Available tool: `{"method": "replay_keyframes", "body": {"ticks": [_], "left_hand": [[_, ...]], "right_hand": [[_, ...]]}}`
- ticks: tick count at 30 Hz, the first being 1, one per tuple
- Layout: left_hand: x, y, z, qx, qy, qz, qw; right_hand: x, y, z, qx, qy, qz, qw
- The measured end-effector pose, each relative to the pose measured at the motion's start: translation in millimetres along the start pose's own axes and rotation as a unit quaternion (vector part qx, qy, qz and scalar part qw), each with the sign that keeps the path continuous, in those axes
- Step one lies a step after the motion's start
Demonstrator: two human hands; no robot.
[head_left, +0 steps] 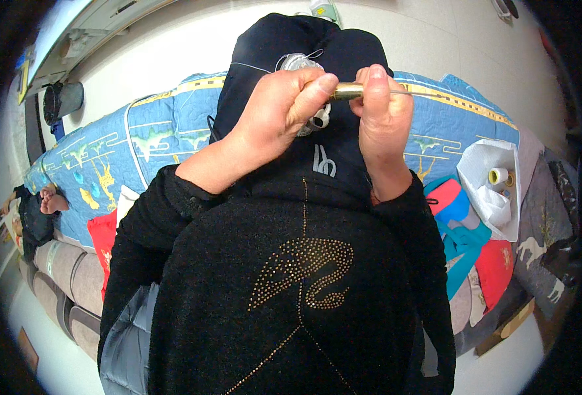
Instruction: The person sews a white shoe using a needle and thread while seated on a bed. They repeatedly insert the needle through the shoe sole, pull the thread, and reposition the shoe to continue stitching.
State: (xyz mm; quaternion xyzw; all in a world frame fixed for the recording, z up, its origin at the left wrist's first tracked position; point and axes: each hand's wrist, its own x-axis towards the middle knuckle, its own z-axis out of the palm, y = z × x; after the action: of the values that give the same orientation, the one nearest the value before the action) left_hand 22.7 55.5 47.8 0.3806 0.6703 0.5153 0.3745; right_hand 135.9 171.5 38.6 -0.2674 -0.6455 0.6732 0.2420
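Nearest: dark knit top point(212, 276), sleeves running out to both hands over the lap.

Hands: left hand point(274, 105) has its fingers curled closed around the near-left end of the slim handled tool point(347, 91); right hand point(384, 125) has its fingers folded tight over the tool's front end. No gap seen in either grip.

Tool position: held up over the dark trousers point(258, 43), between and inside the two hands. Long axis nearly level, left to right; brass-toned handle to the left, thin shaft point(419, 94) emerging past the right hand and pointing right, dipping very slightly toward the wearer.

Progress (judged): tool in hand; shaft appears free of any workpiece. Whitish bundle point(299, 62) on the lap is in neither grip; pale thread point(251, 66) trails loose from near it. No finished portion identifiable; amount left cannot be told.

Farther: blue patterned cover point(162, 128) beneath the legs; at right, white open container point(470, 161) holding a yellow-rimmed spool point(498, 176). Beyond: pale floor point(429, 33).
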Motion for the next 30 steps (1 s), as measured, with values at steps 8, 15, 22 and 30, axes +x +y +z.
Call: {"method": "replay_keyframes", "body": {"ticks": [8,15,22,30], "left_hand": [[3.6,-0.6,4.9,0.366,0.121,0.228,0.894],[-2.3,9.4,8.3,0.16,0.055,0.13,0.977],[1.2,3.2,-2.7,-0.06,-0.05,0.037,0.996],[-1.4,6.1,-4.2,-0.097,-0.075,-0.028,0.992]], "right_hand": [[-2.9,-9.2,13.4,0.112,-0.015,0.066,0.991],[-7.7,-14.6,8.3,0.095,-0.036,0.024,0.995],[-2.1,-9.5,6.7,0.036,0.009,0.01,0.999],[-4.2,-14.9,2.1,-0.031,-0.017,-0.019,0.999]]}}
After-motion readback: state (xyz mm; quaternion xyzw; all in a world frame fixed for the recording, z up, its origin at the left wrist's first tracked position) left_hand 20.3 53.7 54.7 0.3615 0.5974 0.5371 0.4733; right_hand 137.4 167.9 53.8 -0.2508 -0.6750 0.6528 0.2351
